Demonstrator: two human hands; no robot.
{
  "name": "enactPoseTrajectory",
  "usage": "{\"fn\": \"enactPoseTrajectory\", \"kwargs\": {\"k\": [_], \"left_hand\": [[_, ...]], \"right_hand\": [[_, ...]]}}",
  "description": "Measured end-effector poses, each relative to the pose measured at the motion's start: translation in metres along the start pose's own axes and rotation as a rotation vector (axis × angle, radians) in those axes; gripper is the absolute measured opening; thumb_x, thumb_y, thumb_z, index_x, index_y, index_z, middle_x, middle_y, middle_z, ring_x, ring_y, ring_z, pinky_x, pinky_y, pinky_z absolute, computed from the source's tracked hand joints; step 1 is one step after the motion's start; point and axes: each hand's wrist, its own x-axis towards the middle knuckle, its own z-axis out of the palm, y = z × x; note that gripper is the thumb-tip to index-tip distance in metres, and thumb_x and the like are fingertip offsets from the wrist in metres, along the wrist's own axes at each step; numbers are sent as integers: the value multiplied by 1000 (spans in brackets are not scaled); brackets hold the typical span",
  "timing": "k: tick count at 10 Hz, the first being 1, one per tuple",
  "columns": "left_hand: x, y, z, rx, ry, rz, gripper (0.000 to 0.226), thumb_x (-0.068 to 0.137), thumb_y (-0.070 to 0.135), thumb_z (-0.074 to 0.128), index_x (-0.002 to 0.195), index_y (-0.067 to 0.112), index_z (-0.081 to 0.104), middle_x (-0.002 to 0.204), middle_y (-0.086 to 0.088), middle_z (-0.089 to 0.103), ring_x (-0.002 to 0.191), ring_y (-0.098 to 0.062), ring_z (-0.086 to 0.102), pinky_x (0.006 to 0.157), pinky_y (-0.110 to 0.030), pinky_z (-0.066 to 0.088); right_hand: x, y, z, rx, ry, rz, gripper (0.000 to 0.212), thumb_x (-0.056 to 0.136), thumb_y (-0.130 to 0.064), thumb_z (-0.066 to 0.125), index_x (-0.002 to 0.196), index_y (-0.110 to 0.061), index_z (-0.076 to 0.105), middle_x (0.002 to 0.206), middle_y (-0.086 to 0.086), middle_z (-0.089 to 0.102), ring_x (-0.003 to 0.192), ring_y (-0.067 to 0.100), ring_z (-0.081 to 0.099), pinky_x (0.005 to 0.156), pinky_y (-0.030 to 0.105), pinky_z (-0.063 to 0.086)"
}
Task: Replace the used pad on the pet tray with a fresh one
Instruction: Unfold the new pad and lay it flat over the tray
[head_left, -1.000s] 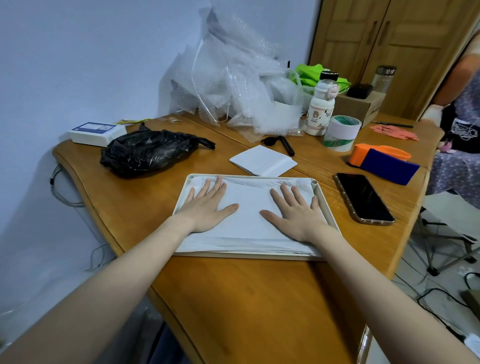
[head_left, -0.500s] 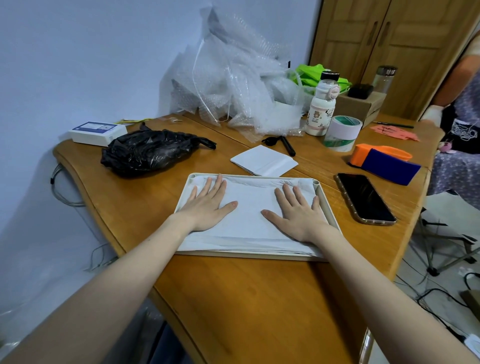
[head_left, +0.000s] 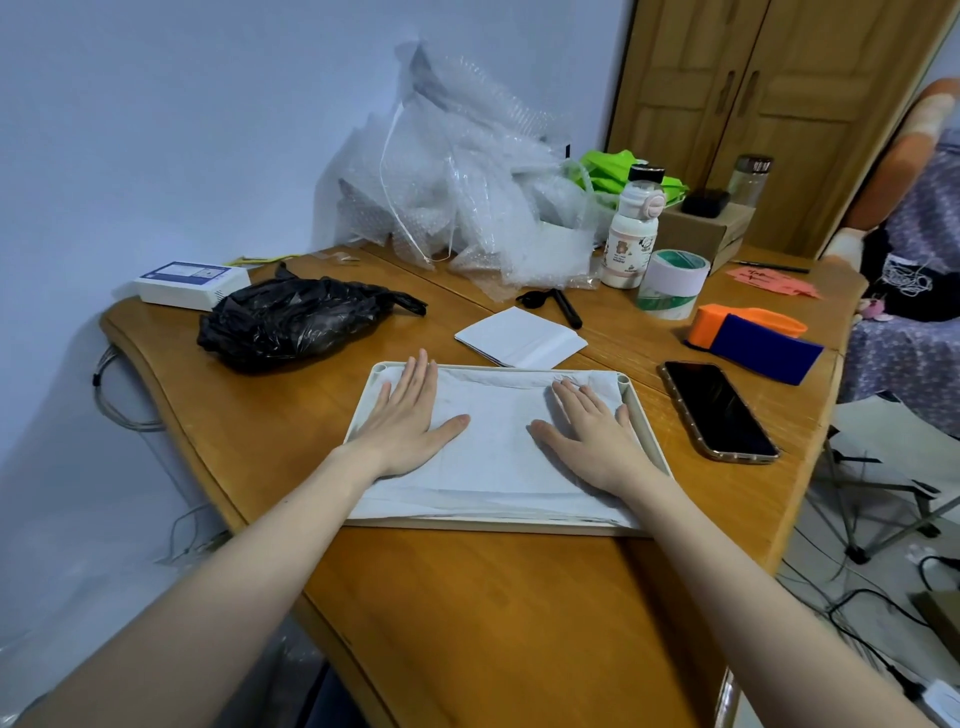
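Note:
A cream pet tray (head_left: 647, 425) lies on the wooden table in front of me, with a white pad (head_left: 498, 441) spread inside it. My left hand (head_left: 408, 415) presses flat on the pad's left side, fingers straight and reaching the tray's far rim. My right hand (head_left: 589, 431) lies flat on the pad's right side, close to the right rim. A folded white pad (head_left: 519, 343) sits just beyond the tray. A stuffed black plastic bag (head_left: 296, 322) lies to the far left of the tray.
A phone (head_left: 719, 410) lies right of the tray, with an orange-and-blue object (head_left: 753, 343) behind it. Tape roll (head_left: 672, 283), bottle (head_left: 631, 234), bubble wrap pile (head_left: 467, 197) and white box (head_left: 189, 283) stand at the back. A person sits at the far right.
Both hands have slid a little outward and forward over the pad, the left toward the tray's far left corner and the right toward the right rim.

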Motion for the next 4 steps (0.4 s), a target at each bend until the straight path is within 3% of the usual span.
{"fn": "enactPoseTrajectory", "kwargs": {"k": [2, 4], "left_hand": [[-6, 3, -18, 98, 50, 66, 85, 90, 65, 26, 148, 22, -19, 151, 1, -35, 140, -15, -30, 118, -43, -9], [-9, 2, -45, 139, 114, 107, 85, 89, 66, 30, 148, 27, -18, 152, 0, -33, 141, -16, -28, 117, -43, -11]], "right_hand": [[0, -5, -18, 87, 100, -60, 60, 97, -47, 37, 150, -20, 26, 159, 1, 21, 148, 18, 13, 119, 48, 13], [5, -13, -50, 85, 130, -106, 60, 97, -46, 39, 150, -21, 23, 160, 2, 17, 148, 19, 11, 119, 46, 10]]}}
